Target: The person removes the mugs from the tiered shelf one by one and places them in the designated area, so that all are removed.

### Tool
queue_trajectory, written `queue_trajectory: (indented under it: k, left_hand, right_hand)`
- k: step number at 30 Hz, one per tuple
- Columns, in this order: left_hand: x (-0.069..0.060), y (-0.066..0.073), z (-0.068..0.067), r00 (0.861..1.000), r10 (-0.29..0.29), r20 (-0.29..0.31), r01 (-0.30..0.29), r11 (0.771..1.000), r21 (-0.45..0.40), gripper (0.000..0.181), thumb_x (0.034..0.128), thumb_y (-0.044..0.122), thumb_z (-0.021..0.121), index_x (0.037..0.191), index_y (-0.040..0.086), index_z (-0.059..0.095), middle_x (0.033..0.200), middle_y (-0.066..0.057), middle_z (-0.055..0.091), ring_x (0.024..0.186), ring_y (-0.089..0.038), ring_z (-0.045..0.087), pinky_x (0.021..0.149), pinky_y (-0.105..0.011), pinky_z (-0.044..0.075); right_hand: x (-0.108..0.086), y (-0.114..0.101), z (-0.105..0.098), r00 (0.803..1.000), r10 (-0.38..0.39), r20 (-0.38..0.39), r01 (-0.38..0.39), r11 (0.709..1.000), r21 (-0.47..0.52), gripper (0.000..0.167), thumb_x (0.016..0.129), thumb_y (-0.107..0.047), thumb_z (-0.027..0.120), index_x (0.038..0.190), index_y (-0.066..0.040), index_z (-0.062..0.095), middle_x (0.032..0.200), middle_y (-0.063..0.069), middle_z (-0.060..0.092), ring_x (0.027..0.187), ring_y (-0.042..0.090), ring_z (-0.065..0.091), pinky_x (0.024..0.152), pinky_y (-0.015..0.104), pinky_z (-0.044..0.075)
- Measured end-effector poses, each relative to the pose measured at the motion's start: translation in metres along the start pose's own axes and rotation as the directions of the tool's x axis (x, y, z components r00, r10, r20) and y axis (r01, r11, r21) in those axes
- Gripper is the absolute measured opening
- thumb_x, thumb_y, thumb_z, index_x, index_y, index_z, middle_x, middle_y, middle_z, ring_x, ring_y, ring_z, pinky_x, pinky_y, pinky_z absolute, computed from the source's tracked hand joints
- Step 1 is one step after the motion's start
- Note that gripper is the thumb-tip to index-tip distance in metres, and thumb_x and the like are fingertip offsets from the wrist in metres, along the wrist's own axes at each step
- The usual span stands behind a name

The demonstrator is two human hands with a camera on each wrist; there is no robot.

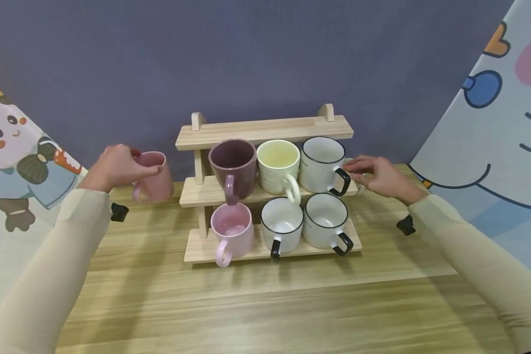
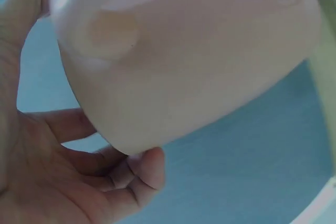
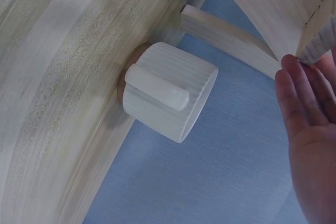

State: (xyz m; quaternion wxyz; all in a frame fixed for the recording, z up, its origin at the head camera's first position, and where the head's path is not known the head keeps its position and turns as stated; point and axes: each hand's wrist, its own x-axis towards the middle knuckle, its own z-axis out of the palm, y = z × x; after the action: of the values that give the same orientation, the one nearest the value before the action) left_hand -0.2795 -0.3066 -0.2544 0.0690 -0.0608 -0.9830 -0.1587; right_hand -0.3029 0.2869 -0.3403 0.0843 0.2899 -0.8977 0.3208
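Observation:
My left hand (image 1: 123,167) grips a pink mug (image 1: 157,179) by its upper part, left of a wooden shelf rack (image 1: 265,133). The mug is tilted, and the left wrist view shows its smooth wall (image 2: 189,77) large beside my curled fingers (image 2: 149,169). At the rack's right end, my right hand (image 1: 378,177) has its fingers nearly straight, fingertips touching the wood. Its thumb is hidden in the right wrist view. A white ribbed mug (image 3: 168,93) stands on the table beyond that hand, mostly hidden in the head view.
On the middle shelf stand a purple mug (image 1: 233,164), a pale yellow mug (image 1: 276,167) and a black-rimmed white mug (image 1: 320,164). Below are a light pink mug (image 1: 233,228) and two more black-rimmed mugs. A grey-blue wall (image 1: 265,59) rises behind the wooden table (image 1: 265,309).

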Motion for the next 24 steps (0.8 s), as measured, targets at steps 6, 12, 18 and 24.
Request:
queue_trajectory:
  k: [6, 12, 18, 24]
  left_hand:
    - [0.010, -0.018, 0.031, 0.999, 0.022, 0.045, -0.021, 1.000, -0.018, 0.059, 0.0732, 0.057, 0.072, 0.086, 0.000, 0.067, 0.077, -0.012, 0.064, 0.069, -0.028, 0.054, 0.057, -0.037, 0.041]
    - [0.019, -0.024, 0.053, 0.995, 0.028, 0.091, -0.025, 0.999, -0.033, 0.052, 0.0742, 0.054, 0.072, 0.079, 0.003, 0.065, 0.071, -0.008, 0.061, 0.064, -0.025, 0.052, 0.054, -0.035, 0.041]
    - [0.025, -0.025, 0.071, 0.997, 0.049, 0.065, -0.047, 0.998, -0.029, 0.044, 0.0748, 0.047, 0.073, 0.072, 0.004, 0.063, 0.065, -0.007, 0.058, 0.064, -0.026, 0.050, 0.054, -0.035, 0.039]
    - [0.030, -0.025, 0.076, 0.998, 0.034, 0.046, -0.032, 0.998, -0.047, 0.045, 0.0754, 0.045, 0.073, 0.080, 0.001, 0.063, 0.074, -0.011, 0.061, 0.068, -0.028, 0.053, 0.054, -0.035, 0.041]
  right_hand:
    - [0.000, 0.000, 0.000, 1.000, 0.004, -0.001, -0.004, 1.000, 0.005, 0.022, 0.090, -0.005, 0.064, 0.111, -0.003, 0.069, 0.115, 0.008, 0.062, 0.099, 0.023, 0.059, 0.074, 0.016, 0.044]
    - [0.001, 0.000, 0.001, 1.000, 0.005, -0.001, -0.005, 1.000, 0.014, 0.022, 0.089, -0.003, 0.064, 0.111, -0.002, 0.069, 0.114, 0.008, 0.063, 0.099, 0.022, 0.059, 0.076, 0.017, 0.045]
    - [0.000, 0.000, 0.001, 1.000, 0.011, -0.001, -0.011, 1.000, 0.002, 0.022, 0.088, -0.001, 0.064, 0.110, -0.002, 0.069, 0.114, 0.007, 0.063, 0.099, 0.021, 0.059, 0.074, 0.017, 0.044]
    - [-0.001, -0.001, 0.000, 1.000, 0.017, 0.005, -0.017, 1.000, -0.001, 0.023, 0.088, -0.001, 0.064, 0.111, -0.002, 0.068, 0.115, 0.008, 0.062, 0.099, 0.022, 0.059, 0.075, 0.015, 0.044]
